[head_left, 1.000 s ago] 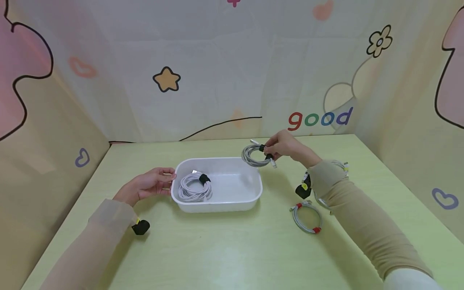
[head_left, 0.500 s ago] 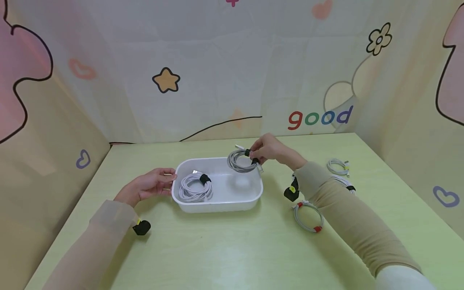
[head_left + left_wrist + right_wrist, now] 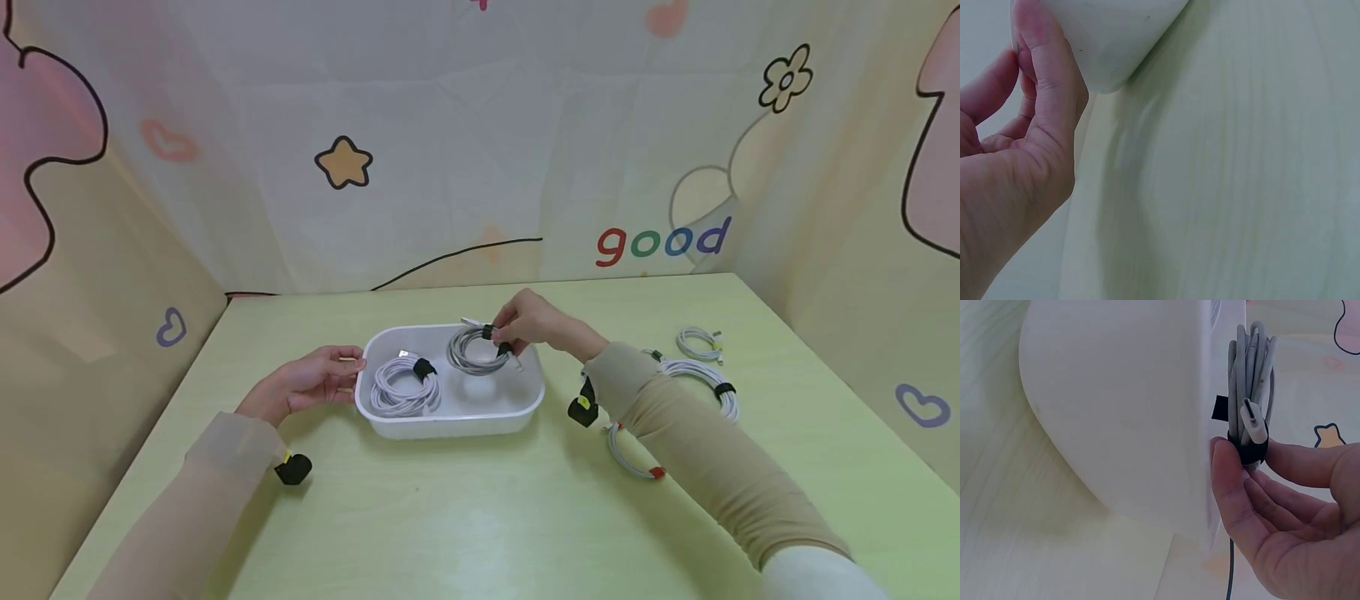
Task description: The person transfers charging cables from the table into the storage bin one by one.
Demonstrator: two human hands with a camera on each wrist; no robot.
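A white plastic bin (image 3: pixel 457 427) stands mid-table, a coil of white charging cable (image 3: pixel 386 404) with a black strap inside its left half. My left hand (image 3: pixel 318 379) holds the bin's left end at the rim; the left wrist view shows the fingertips (image 3: pixel 1038 28) against the bin's corner. Over the bin's right half, my right hand (image 3: pixel 536 321) pinches a coiled grey charging cable (image 3: pixel 468 358) by its black strap. The right wrist view shows this cable (image 3: pixel 1250 375) beside the bin wall, its white plug turned toward the camera.
Right of the bin lie a grey cable coil with red ties (image 3: pixel 622 458), partly under the right sleeve (image 3: pixel 697 442), a white coil with a black strap (image 3: pixel 708 375), and a smaller white coil with a yellow tie (image 3: pixel 697 343). A patterned curtain (image 3: pixel 450 167) rises behind the table.
My right hand has carried the grey cable leftward and down, from beyond the bin's right end to over its right half. My left hand stays at the rim.
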